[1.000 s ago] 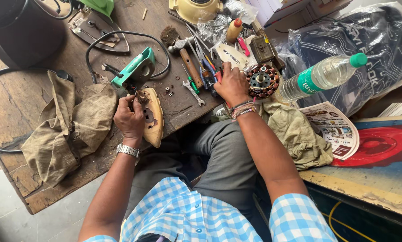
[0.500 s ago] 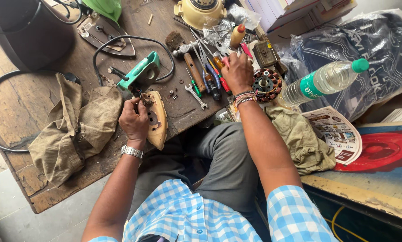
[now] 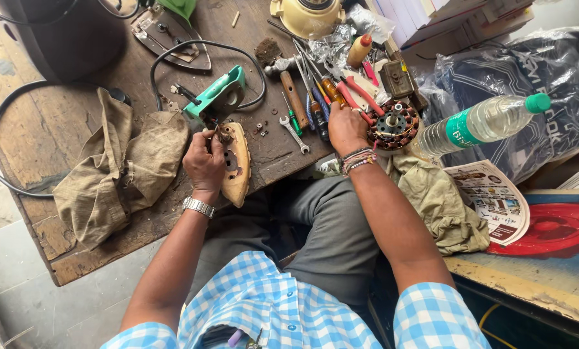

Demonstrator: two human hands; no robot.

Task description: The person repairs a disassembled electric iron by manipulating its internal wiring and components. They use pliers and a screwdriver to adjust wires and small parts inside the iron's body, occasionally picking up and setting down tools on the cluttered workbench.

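- Soleplate (image 3: 240,169): cream iron base, long and pointed, near bench edge, tip toward green handle; steadied by left hand.
- Bench (image 3: 37,129): dark worn wood, scratched, crowded with tools and parts.
- Bag (image 3: 522,97): large dark plastic sack at far right, behind bottle.
- Cloth (image 3: 118,171): tan rag, crumpled, just left of soleplate.
- Second rag (image 3: 441,207): olive, bunched beside right forearm.
- Bottle (image 3: 480,123): clear plastic, green cap and label, lying tilted against bag.
- Leaflet (image 3: 493,200): printed sheet under bottle, overlapping red disc (image 3: 554,227).
- Cord (image 3: 205,46): black cable looping around green handle.
- Green handle (image 3: 215,95): iron handle part, just beyond soleplate tip.
- Stator (image 3: 392,124): round copper-wound motor part, touching right hand's far side.
- Left hand (image 3: 205,161): wristwatch on wrist, fingers curled tight on soleplate's left edge, fingertips at small part near tip.
- Right hand (image 3: 346,126): thread bands on wrist, fingers closed among screwdrivers (image 3: 325,97); which tool gripped, cannot tell.
- Hammer (image 3: 289,87): wooden shaft, left of screwdrivers.
- Spanner (image 3: 294,134): small, silver, between soleplate and right hand.
- Screws (image 3: 260,128): few tiny loose ones just right of soleplate tip.
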